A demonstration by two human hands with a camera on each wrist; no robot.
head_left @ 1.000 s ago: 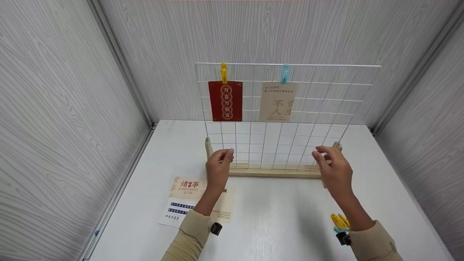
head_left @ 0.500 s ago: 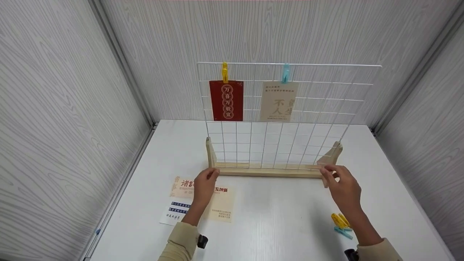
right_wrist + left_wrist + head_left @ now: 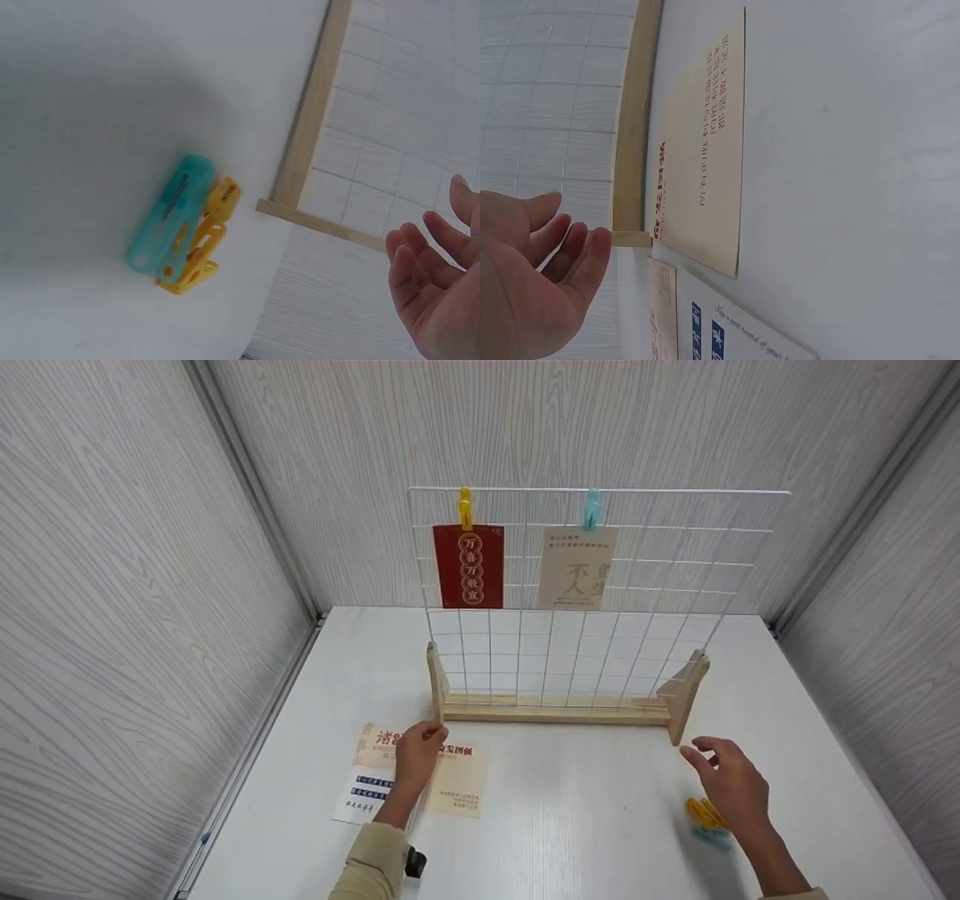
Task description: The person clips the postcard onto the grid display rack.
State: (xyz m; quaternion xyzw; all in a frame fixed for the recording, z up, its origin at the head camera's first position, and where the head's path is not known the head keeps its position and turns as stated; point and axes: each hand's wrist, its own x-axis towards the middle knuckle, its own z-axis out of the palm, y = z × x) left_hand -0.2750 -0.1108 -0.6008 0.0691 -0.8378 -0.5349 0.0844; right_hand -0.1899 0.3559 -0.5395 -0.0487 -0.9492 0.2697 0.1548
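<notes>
My left hand [image 3: 418, 757] hovers over paper cards on the table, its fingers loosely bent with nothing between them. Beneath and beside it lie a beige card [image 3: 459, 799], a pinkish card [image 3: 662, 307] and a white card with blue bands [image 3: 358, 804]. On the right, my right hand [image 3: 731, 784] is relaxed and holds nothing, thumb and fingers apart. Near it is a small pile of yellow clothespins [image 3: 703, 813] and light-blue clothespins [image 3: 169, 225], partly overlapping. The left hand covers part of the cards in the head view.
A white wire grid stands in a wooden base [image 3: 555, 714] behind the hands. From it hang a red card [image 3: 491, 570] under a yellow clothespin [image 3: 466, 510] and a beige card [image 3: 574, 555] under a blue clothespin [image 3: 592, 510]. Grey panels enclose the table [image 3: 562, 825].
Both hands have come down and back from in front of the grid, the left toward the cards, the right toward the clothespins. The hanging cards have stayed in place.
</notes>
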